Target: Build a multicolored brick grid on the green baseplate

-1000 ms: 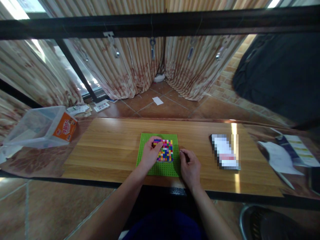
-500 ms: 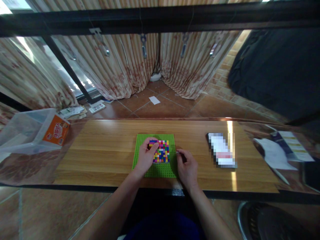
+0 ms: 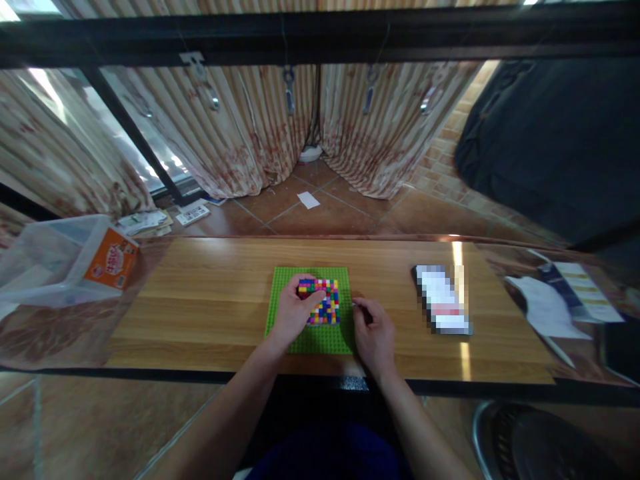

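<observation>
A green studded baseplate (image 3: 320,343) lies flat on the wooden table. On it sits a square of many small coloured bricks (image 3: 329,312). My left hand (image 3: 291,312) is closed over the left part of this square, fingers along its far left edge and thumb lying across the top; its fingertips are partly hidden. Just off the plate's right edge, my right hand (image 3: 374,333) is closed in a pinch, thumb and forefinger together. Something tiny and pale shows at those fingertips, too small to name.
A phone (image 3: 443,300), blurred out, lies on the table (image 3: 200,300) to the right. Papers (image 3: 545,310) are beyond the table's right end. A clear plastic box (image 3: 60,260) with an orange label stands at the left. Curtains (image 3: 250,133) hang behind.
My left thumb has slid right and a little nearer over the bricks, uncovering some at the upper left. The right hand stays in about the same place. The view has shifted slightly.
</observation>
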A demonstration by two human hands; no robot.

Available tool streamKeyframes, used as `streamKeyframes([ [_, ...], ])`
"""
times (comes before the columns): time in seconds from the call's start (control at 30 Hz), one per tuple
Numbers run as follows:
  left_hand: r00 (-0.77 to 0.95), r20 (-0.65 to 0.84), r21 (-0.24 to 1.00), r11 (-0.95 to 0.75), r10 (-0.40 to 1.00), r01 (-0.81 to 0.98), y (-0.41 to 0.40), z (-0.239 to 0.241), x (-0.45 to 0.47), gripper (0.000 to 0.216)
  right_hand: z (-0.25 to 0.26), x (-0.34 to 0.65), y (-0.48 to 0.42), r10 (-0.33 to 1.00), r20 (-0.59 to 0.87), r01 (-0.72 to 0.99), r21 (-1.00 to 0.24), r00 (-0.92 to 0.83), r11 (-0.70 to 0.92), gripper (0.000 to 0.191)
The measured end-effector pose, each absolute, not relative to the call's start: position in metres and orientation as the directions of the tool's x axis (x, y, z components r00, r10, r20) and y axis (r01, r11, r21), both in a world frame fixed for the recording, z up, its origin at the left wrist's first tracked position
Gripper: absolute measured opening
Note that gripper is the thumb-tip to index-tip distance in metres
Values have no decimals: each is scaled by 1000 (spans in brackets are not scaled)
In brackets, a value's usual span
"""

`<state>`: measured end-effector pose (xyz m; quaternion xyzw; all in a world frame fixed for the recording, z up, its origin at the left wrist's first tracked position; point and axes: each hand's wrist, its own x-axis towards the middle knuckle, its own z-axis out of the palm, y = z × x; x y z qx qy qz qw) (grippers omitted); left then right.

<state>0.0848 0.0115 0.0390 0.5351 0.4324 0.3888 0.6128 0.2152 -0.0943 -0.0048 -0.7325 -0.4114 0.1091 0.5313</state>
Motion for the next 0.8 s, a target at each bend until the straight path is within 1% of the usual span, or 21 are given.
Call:
streamKeyframes([
  [0.1,349,-127,990,139,929,-10,11,38,83,36,-6,216,-94,718,293,503,-860,631,-90,22],
  [0.17,372,-120,990,138,921,-23,10,38,81,45,-6,217,-94,719,293,508,-856,630,-97,22],
  [0.33,386,-52,998,63,921,-16,5,41,70,65,-4,217,-94,728,288,519,-848,622,-109,22],
  [0.43,415,-70,996,84,907,-15,1,42,64,72,-4,216,-94,733,286,525,-844,618,-112,21],
  [0.57,420,-133,986,165,898,-40,-1,44,63,75,-5,217,-95,733,285,518,-848,617,-107,21],
  [0.7,414,-182,970,232,892,-74,-2,47,68,72,-5,217,-95,732,283,513,-852,620,-106,21],
  [0.8,402,-194,963,253,895,-97,-3,50,70,70,-4,216,-95,735,278,514,-850,618,-111,21],
])
